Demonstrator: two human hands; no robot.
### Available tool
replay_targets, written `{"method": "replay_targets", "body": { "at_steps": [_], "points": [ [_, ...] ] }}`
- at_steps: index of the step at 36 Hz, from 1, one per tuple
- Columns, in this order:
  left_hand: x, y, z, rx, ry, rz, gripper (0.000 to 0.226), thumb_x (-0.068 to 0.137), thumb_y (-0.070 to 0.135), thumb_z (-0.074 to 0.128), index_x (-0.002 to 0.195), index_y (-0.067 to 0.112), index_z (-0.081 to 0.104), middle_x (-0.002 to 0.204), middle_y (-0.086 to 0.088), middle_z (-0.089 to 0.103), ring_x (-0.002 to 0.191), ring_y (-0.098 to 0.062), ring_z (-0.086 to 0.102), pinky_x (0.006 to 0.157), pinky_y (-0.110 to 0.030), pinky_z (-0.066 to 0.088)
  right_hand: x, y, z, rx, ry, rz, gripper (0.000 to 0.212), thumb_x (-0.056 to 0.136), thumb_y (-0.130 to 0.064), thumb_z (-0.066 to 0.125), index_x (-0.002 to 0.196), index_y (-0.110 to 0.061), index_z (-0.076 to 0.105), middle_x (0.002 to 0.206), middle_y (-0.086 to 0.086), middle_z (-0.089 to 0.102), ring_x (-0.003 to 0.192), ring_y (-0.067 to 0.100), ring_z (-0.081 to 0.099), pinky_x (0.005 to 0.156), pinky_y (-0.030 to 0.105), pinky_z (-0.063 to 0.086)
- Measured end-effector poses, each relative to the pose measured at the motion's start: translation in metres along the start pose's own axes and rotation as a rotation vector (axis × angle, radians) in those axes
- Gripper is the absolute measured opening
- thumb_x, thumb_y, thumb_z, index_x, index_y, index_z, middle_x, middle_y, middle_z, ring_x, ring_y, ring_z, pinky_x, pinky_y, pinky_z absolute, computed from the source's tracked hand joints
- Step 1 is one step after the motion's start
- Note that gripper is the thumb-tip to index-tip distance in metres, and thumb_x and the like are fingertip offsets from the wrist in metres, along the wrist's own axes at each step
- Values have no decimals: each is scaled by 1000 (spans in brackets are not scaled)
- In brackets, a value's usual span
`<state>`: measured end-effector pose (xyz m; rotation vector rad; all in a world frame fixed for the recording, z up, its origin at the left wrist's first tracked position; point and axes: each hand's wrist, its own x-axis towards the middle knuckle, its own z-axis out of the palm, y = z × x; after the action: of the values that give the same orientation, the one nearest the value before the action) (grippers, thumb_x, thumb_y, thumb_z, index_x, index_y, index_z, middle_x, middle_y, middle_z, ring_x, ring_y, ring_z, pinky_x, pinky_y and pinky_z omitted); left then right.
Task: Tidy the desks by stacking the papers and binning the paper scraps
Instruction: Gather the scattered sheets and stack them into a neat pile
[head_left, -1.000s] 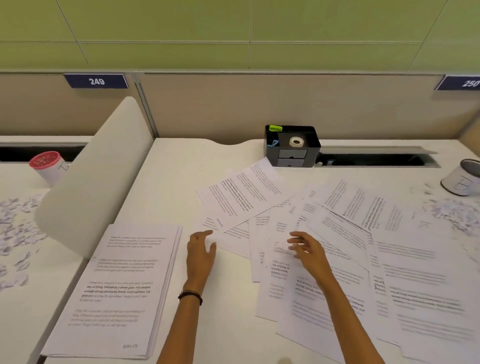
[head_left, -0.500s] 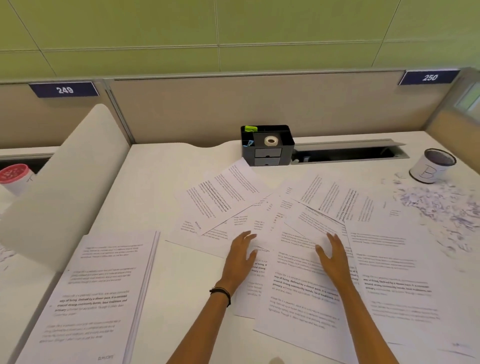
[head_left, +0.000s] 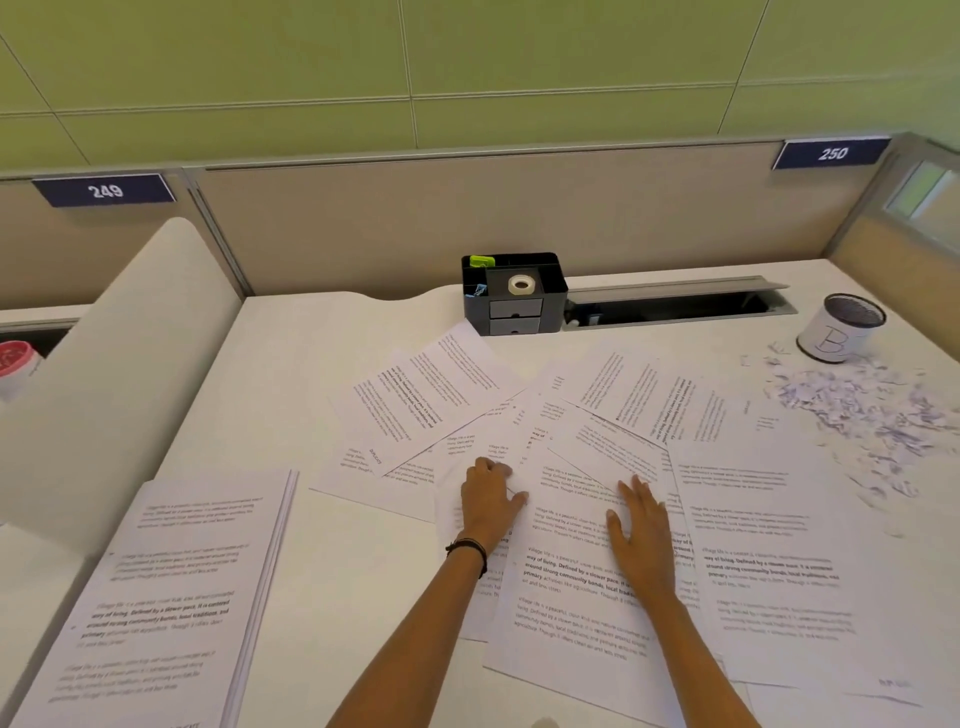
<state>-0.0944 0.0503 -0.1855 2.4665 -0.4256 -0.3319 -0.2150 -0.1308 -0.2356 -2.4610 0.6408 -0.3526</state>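
Both palm-down: left hand (head_left: 488, 501), right hand (head_left: 643, 532)

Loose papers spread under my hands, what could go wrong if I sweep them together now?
The fanned sheets overlap at odd angles, so pulling with the left hand and right hand could crease corners. The rightmost sheets lie close to the paper scraps; sweeping could drag scraps into the pile.
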Motion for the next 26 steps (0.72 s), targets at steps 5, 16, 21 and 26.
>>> {"method": "replay_targets", "body": {
  "at_steps": [5,16,21,26],
  "points": [
    [7,8,1,68,-64,-71,49,83,41,64,122,13,52,126,-6,42,121,-22,35,97,-30,32,-1,1,2,-3,14,1,58,90,-40,31,140,-11,38,151,6,29,141,18,23,117,34,9],
    [10,15,3,84,-73,-110,51,86,43,60,125,11,52,126,-8,47,120,-24,35,95,-31,36,-1,0,3,35,38,16,47,96,-28,42,139,-11,39,150,6,32,141,19,24,118,38,12],
    [5,23,7,122,23,-57,41,86,40,61,114,10,61,120,-2,50,114,-22,39,90,-31,34,-1,0,2,33,44,12,46,95,-28,42,138,-10,40,149,6,33,140,19,25,118,39,14],
    [-7,29,15,-243,-3,-38,14,91,25,57,85,13,52,86,4,52,77,-9,45,63,-17,34,-2,-2,1,33,50,16,48,94,-31,39,137,-10,42,148,6,35,139,20,27,117,37,14]
  ]
}}
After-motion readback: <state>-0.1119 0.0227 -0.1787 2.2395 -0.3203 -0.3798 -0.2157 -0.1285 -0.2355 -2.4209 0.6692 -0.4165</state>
